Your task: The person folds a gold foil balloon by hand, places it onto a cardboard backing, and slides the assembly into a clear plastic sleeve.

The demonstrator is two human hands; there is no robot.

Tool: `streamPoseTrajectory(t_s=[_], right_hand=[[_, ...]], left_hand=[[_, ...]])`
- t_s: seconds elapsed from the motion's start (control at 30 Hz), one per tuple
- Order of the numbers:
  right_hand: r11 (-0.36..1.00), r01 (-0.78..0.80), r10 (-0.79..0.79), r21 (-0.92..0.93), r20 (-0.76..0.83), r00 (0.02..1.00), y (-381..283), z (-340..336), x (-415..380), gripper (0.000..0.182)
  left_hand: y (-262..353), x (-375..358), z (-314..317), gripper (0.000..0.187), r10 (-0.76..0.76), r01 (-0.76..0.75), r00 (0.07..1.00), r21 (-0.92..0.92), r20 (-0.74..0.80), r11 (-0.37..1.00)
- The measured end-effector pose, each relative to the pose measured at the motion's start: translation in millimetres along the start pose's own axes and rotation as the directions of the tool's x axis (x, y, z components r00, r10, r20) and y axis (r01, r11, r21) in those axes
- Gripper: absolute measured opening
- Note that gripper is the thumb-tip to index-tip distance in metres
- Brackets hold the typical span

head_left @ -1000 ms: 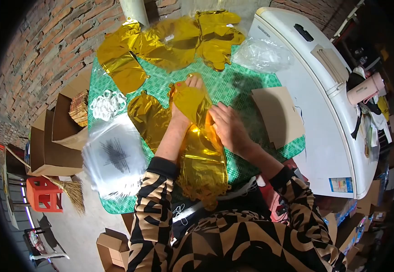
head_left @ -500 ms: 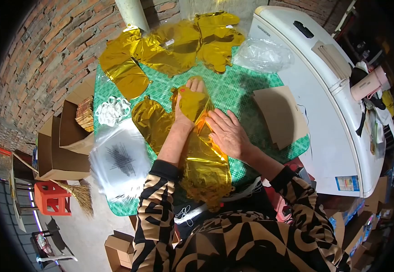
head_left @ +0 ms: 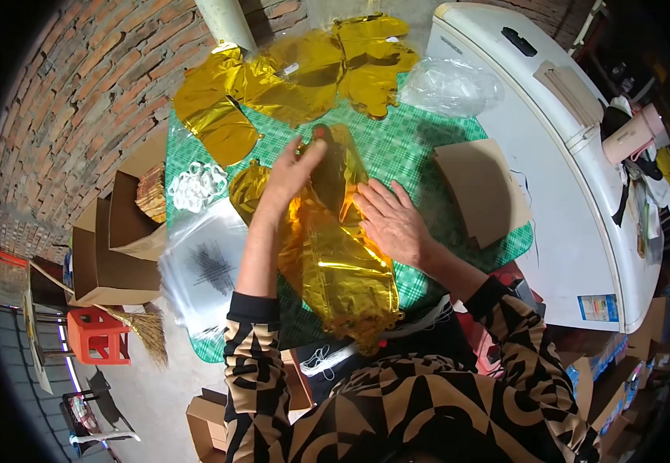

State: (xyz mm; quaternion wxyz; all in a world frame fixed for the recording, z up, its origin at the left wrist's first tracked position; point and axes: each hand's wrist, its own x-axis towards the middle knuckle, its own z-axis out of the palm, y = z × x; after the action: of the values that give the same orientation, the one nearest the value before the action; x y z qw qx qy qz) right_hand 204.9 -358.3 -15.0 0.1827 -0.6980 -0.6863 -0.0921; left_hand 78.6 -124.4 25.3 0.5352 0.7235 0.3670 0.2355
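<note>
A shiny gold foil balloon (head_left: 346, 282), flat and folded lengthwise, lies down the middle of the table towards my body. My left hand (head_left: 290, 177) is over its upper left part, thumb and forefinger apart, with a bit of gold foil showing between them. A small red spot sits by the thumb tip; the other fingers are partly hidden. My right hand (head_left: 393, 224) lies flat, fingers stretched out, on the balloon's right edge. More flat gold foil balloons (head_left: 288, 81) are spread along the far side of the table.
Clear plastic bags (head_left: 207, 258) and white rings (head_left: 196, 185) lie at the left of the green checked tablecloth (head_left: 420, 166). Cardboard sheets (head_left: 481, 193) and a crumpled clear bag (head_left: 450, 85) are at the right, beside a white freezer (head_left: 551, 255). Open cardboard boxes (head_left: 111, 270) stand left.
My left hand has come out from under the gold foil and shifted left, its fingers no longer lying flat. My right hand stays pressed on the balloon's right edge.
</note>
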Motion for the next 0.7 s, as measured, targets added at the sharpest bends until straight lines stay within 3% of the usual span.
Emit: streamPoseTrajectory(t_s=[0.1, 0.13, 0.23, 0.27, 0.5, 0.57, 0.67, 0.7], right_hand=[[1.000, 0.001, -0.001, 0.001, -0.002, 1.000, 0.2, 0.4, -0.4, 0.050], [1.000, -0.005, 0.005, 0.000, 0.018, 1.000, -0.3, -0.5, -0.2, 0.052], [1.000, -0.022, 0.022, 0.003, 0.062, 0.998, -0.9, -4.9, -1.0, 0.057], [1.000, -0.024, 0.023, 0.010, 0.064, 0.998, -1.0, -5.5, -0.8, 0.058], [0.994, -0.062, 0.064, 0.085, -0.017, 0.998, -1.1, -5.3, -0.7, 0.063], [0.998, -0.058, 0.056, 0.040, 0.038, 0.998, -0.4, -3.2, -1.0, 0.065], [0.999, -0.050, 0.049, 0.006, 0.088, 0.995, 0.1, -3.3, -1.3, 0.065], [0.999, -0.047, 0.047, 0.000, 0.100, 0.994, 0.1, -3.7, -1.4, 0.065]], left_hand=[[-8.4, -11.2, 9.6, 0.072, 0.212, -0.213, 0.976, 0.324, 0.040, 0.922], [-8.3, -11.8, 14.0, 0.053, 0.194, -0.187, 0.981, 0.316, 0.008, 0.930], [6.7, -26.7, 23.1, 0.036, 0.172, -0.097, 0.978, 0.480, -0.116, 0.872], [2.4, -28.9, 24.3, 0.027, 0.234, -0.139, 0.964, 0.513, -0.126, 0.847], [-6.7, -38.4, 22.3, 0.030, 0.284, -0.161, 0.946, 0.531, -0.158, 0.832], [-10.6, -37.2, 23.7, 0.032, 0.316, -0.179, 0.935, 0.556, -0.161, 0.812], [-0.2, -43.2, 24.7, 0.041, 0.175, -0.056, 0.972, 0.572, -0.156, 0.819], [0.3, -46.1, 26.0, 0.046, 0.251, -0.078, 0.952, 0.648, -0.178, 0.757]])
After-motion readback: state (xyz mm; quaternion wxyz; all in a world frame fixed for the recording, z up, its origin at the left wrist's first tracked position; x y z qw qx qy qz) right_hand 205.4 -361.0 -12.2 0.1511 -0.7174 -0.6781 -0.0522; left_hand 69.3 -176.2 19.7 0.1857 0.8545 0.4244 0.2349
